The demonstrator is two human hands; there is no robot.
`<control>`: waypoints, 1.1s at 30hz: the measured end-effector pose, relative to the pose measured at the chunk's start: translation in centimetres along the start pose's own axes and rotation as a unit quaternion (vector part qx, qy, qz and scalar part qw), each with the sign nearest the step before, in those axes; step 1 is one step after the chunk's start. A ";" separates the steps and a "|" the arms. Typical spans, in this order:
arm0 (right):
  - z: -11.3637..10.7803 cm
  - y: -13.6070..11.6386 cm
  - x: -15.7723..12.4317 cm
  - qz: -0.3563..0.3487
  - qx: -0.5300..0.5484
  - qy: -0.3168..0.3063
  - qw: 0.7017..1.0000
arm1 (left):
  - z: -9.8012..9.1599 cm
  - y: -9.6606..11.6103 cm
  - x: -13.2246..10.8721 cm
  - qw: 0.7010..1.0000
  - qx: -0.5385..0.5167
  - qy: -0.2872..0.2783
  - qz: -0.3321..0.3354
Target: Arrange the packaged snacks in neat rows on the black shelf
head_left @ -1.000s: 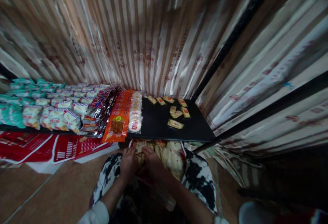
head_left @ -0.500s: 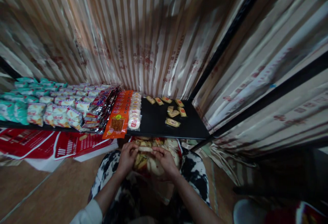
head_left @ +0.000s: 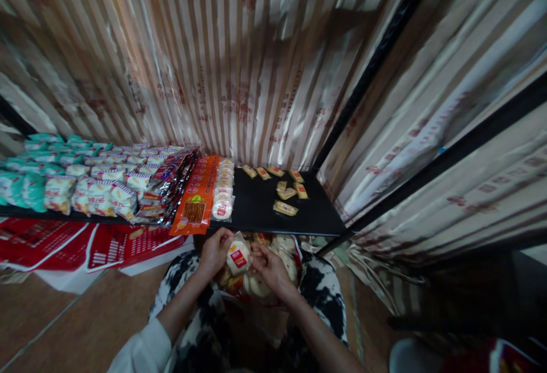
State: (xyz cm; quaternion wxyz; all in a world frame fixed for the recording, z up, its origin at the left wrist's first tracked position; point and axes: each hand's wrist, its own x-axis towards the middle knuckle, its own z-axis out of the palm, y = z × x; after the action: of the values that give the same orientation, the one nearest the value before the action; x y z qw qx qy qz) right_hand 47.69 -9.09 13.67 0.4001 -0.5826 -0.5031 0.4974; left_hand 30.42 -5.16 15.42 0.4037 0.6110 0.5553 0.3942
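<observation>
As far as the head view lets me judge, the round cake (head_left: 238, 254) is light, fairly stiff across its face and likely crumbly inside. Its clear film looks slick and loose, so I would expect a little sliding under the fingers. Best hold: light pressure at opposite edges, or the film margin alone, off the middle.

Position: raised over the open bag (head_left: 298, 252) of wrapped snacks between the knees, just in front of the shelf (head_left: 256, 209), label face up.

Hands: my left hand (head_left: 217, 249) is nearly closed, pinching the cake's left edge. My right hand (head_left: 270, 267) is half curled, its fingertips at the right edge; whether they grip or only touch, I cannot tell.

Writing: the cake carries a red square label with pale marks, too blurred to read. Similar red print shows on the row of round cakes (head_left: 223, 191). The orange packet (head_left: 199, 193) bears a yellow badge and round emblems, also illegible. No brand can be made out.
</observation>
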 end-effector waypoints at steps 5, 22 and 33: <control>-1.0 -1.4 -0.2 -0.052 -0.240 0.007 0.969 | 0.0 2.3 0.1 0.994 0.073 -0.072 0.049; 2.8 -1.1 3.8 0.020 0.163 -0.027 0.986 | -0.1 -1.1 -0.7 0.950 0.245 0.124 0.150; 2.6 -1.5 6.9 0.056 0.164 -0.024 0.985 | 1.7 -2.9 0.7 0.941 0.276 0.115 0.161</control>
State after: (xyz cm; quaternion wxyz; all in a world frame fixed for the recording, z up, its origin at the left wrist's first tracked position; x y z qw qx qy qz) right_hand 44.82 -2.15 13.42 0.4493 -0.5243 -0.3910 0.6085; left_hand 31.03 -4.43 12.09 0.0836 0.7298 0.5795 0.3529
